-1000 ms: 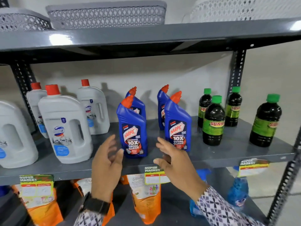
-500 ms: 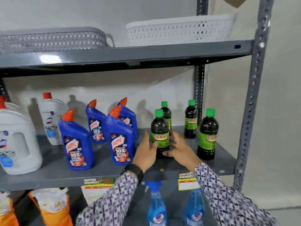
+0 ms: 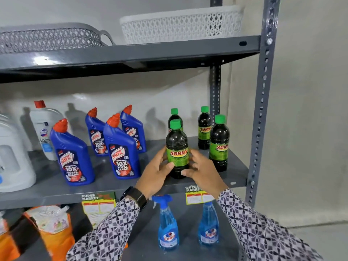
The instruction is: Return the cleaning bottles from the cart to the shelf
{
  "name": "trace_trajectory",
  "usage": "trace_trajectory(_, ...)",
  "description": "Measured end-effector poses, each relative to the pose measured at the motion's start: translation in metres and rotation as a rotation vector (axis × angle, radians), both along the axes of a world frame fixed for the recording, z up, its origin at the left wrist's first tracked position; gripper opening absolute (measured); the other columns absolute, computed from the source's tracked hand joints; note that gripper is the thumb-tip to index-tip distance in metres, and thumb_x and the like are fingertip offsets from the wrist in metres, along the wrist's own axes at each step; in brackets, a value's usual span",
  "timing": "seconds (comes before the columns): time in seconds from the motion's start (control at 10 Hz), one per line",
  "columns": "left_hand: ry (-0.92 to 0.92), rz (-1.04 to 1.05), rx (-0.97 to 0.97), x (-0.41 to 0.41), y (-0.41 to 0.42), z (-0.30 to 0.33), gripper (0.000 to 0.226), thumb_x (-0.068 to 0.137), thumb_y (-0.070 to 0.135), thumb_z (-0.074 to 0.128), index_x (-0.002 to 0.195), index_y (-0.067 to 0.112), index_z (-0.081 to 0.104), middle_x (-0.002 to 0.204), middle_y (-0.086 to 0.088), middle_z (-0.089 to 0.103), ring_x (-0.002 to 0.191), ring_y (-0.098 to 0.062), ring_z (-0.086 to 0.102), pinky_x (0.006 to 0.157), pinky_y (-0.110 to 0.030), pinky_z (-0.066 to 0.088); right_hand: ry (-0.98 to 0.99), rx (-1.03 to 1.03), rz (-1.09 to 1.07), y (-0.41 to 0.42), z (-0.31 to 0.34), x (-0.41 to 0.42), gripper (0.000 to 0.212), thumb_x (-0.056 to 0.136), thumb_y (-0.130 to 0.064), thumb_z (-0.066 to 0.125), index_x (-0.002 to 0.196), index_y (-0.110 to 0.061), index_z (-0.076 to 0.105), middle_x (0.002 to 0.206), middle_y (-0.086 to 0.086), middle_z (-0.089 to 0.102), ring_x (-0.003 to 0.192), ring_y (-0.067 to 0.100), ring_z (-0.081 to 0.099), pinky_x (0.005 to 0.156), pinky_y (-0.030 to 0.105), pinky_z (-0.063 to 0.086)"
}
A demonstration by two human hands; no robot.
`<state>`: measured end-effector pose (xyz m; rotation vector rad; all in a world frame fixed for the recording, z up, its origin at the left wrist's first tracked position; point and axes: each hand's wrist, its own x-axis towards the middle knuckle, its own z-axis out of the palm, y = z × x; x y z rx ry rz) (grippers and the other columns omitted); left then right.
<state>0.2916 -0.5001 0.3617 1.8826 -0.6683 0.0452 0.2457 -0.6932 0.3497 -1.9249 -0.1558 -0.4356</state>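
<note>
A dark Sunny bottle (image 3: 177,147) with a green cap and green label stands near the front of the grey middle shelf (image 3: 113,187). My left hand (image 3: 155,172) wraps its left side and my right hand (image 3: 202,170) its right side, both touching it. Three more Sunny bottles stand behind and to the right, the nearest (image 3: 219,142) by the shelf's right end. Several blue Harpic bottles (image 3: 120,146) with red caps stand left of my hands. White jugs (image 3: 13,155) fill the shelf's left end. The cart is out of view.
Two blue Colin spray bottles (image 3: 168,223) and orange refill pouches (image 3: 52,228) sit on the lower shelf. A grey basket (image 3: 47,39) and a white basket (image 3: 180,23) rest on the top shelf. A perforated grey upright (image 3: 261,102) bounds the right side.
My hands left the Harpic bottles and moved right to the front Sunny bottle, closing around it. The view swung right along the shelf.
</note>
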Motion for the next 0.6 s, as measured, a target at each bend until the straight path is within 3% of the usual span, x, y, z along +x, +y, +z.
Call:
trace_trajectory(0.1,-0.02,0.003,0.006,-0.001,0.002,-0.001,0.064,0.102,0.015,0.057,0.154,0.041,0.03,0.144,0.017,0.054,0.121,0.024,0.051,0.101,-0.006,0.041,-0.007,0.009,0.006,0.005,-0.001,-0.002,0.074,0.085,0.011,0.074,0.143,-0.027,0.048,0.123,-0.022,0.065,0.103,-0.022,0.065,0.096,0.009,0.051)
trace_trajectory(0.2,-0.009,-0.008,0.01,-0.002,0.003,-0.001,0.065,0.102,0.015,0.057,0.157,0.036,0.029,0.145,0.016,0.054,0.118,0.028,0.05,0.097,-0.002,0.042,-0.006,0.011,0.009,0.006,-0.004,-0.001,0.078,0.085,0.009,0.074,0.153,-0.015,0.046,0.129,-0.011,0.067,0.108,-0.02,0.064,0.098,0.009,0.05)
trace_trajectory(0.3,-0.015,-0.003,-0.003,-0.005,0.002,-0.002,0.067,0.102,0.014,0.056,0.159,0.035,0.028,0.153,0.009,0.052,0.13,0.009,0.052,0.115,-0.024,0.041,0.006,-0.025,-0.007,0.009,-0.001,-0.006,0.08,0.088,0.009,0.072,0.157,-0.017,0.041,0.128,-0.016,0.064,0.105,-0.025,0.062,0.094,0.004,0.048)
trace_trajectory(0.4,-0.034,0.004,0.015,-0.007,0.001,0.002,0.066,0.102,0.013,0.055,0.159,0.034,0.028,0.156,0.004,0.051,0.142,-0.011,0.049,0.121,-0.037,0.038,-0.002,-0.036,-0.03,0.017,0.002,-0.01,0.078,0.091,0.01,0.068,0.158,-0.017,0.039,0.131,-0.017,0.06,0.104,-0.029,0.059,0.093,-0.001,0.044)
trace_trajectory(0.5,0.007,-0.017,0.005,-0.01,0.003,0.008,0.066,0.103,0.014,0.054,0.16,0.032,0.026,0.155,-0.001,0.052,0.145,-0.017,0.048,0.124,-0.043,0.037,-0.002,-0.059,-0.067,0.027,0.007,-0.017,0.078,0.092,0.008,0.068,0.158,-0.021,0.038,0.124,-0.029,0.055,0.11,-0.021,0.058,0.092,-0.005,0.041)
trace_trajectory(0.6,0.044,-0.04,0.002,-0.013,0.014,0.008,0.069,0.104,0.02,0.052,0.162,0.03,0.016,0.157,-0.005,0.05,0.147,-0.022,0.047,0.124,-0.042,0.037,-0.049,-0.022,-0.116,0.036,0.003,-0.021,0.084,0.091,0.004,0.071,0.157,-0.031,0.032,0.144,-0.018,0.056,0.127,-0.017,0.054,0.115,0.017,0.043)
